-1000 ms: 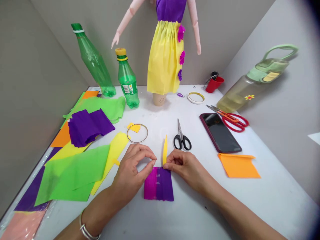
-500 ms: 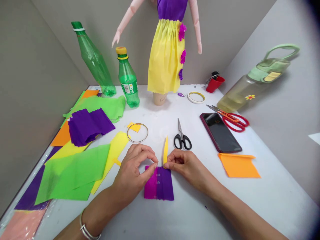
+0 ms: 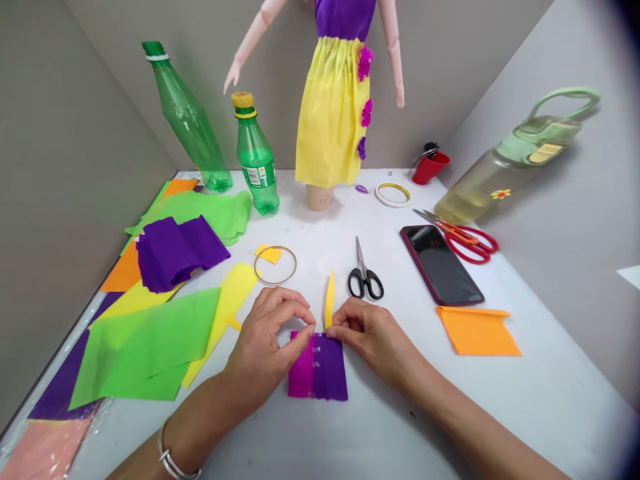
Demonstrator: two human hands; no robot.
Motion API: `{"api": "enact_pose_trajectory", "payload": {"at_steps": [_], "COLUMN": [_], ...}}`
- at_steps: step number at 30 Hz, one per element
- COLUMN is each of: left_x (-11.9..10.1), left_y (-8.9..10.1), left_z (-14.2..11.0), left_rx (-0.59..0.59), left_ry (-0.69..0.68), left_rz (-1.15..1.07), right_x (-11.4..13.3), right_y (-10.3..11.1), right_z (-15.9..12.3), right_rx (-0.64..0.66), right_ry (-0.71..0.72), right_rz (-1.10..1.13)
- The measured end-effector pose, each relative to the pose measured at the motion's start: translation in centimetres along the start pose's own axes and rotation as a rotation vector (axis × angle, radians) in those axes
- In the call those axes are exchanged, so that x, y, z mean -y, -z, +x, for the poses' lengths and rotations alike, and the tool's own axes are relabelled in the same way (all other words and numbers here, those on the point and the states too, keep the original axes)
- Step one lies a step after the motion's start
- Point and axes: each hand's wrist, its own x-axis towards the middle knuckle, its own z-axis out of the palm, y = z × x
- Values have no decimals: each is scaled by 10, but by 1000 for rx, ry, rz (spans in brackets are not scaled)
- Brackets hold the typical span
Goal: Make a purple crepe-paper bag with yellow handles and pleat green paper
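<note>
Yellow paper strip (image 3: 329,298), narrow and standing upright, is pinched at its lower end between my right hand's (image 3: 367,327) thumb and forefinger. That end meets the top edge of a small panel (image 3: 327,373), magenta on its left and purple on its right, with shiny marks near the join, lying flat on the white table (image 3: 305,440) before me. My left hand (image 3: 265,333) is at the panel's upper left, thumb and forefinger tips nearly meeting; whether anything thin sits between them I cannot tell.

Just beyond the strip, to its right, lie black-handled scissors (image 3: 363,268); beyond my left hand, a thin gold-toned hoop (image 3: 275,285) overlaps a yellow-orange scrap (image 3: 270,253). Translucent green sheets (image 3: 150,353) spread to my left. Over on my right, a folded orange piece (image 3: 477,333) lies just below a dark-screened phone (image 3: 440,267). Farthest back stands a doll in a purple top and gathered yellow skirt (image 3: 330,120).
</note>
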Motion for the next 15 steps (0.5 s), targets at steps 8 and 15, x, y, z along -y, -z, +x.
{"api": "enact_pose_trajectory", "payload": {"at_steps": [8, 15], "left_x": [0, 1], "left_y": [0, 0], "left_z": [-1, 0], "left_rx": [4, 7], "left_ry": [1, -5], "left_rz": [12, 21], "right_x": [0, 0], "right_y": [1, -1], "right_z": [-2, -2], "right_rx": [1, 0], "right_ry": [35, 53], "right_rz": [-79, -121]}}
